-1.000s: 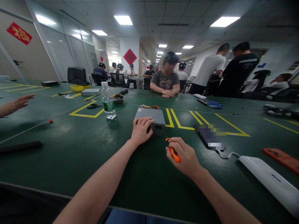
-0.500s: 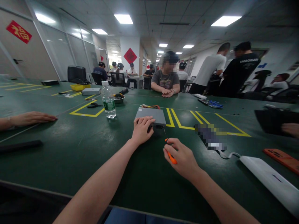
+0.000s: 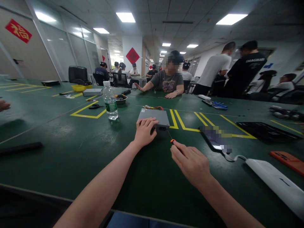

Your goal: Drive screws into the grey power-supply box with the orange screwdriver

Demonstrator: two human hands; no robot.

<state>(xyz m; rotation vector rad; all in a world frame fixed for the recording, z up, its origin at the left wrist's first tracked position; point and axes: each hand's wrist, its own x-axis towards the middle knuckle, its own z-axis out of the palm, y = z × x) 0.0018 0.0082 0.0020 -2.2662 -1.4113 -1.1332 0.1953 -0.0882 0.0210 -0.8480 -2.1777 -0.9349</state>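
A grey metal computer power supply [image 3: 155, 115] lies on the green table, with coloured cables [image 3: 154, 107] at its far side. Across its near left part, my left hand [image 3: 145, 130] grips it, fingers on the top and thumb at the near face. My right hand [image 3: 191, 161] is closed around a screwdriver [image 3: 173, 141] with an orange and black handle, most of it hidden in the fingers. The thin shaft points up and left to the near right corner of the power supply; whether the tip touches a screw is too small to tell.
A water bottle [image 3: 110, 101] stands left of the power supply, near a metal bowl [image 3: 121, 99]. To the right lie a phone [image 3: 211, 137], a white power bank [image 3: 273, 180], an orange phone [image 3: 287, 161] and a black panel [image 3: 266, 130]. Across the table sits a person [image 3: 167, 80].
My right hand has turned the screwdriver and brought its shaft up to the power supply's corner. My left hand stays put. The person opposite has spread their arms; a hand at the left has drawn back.
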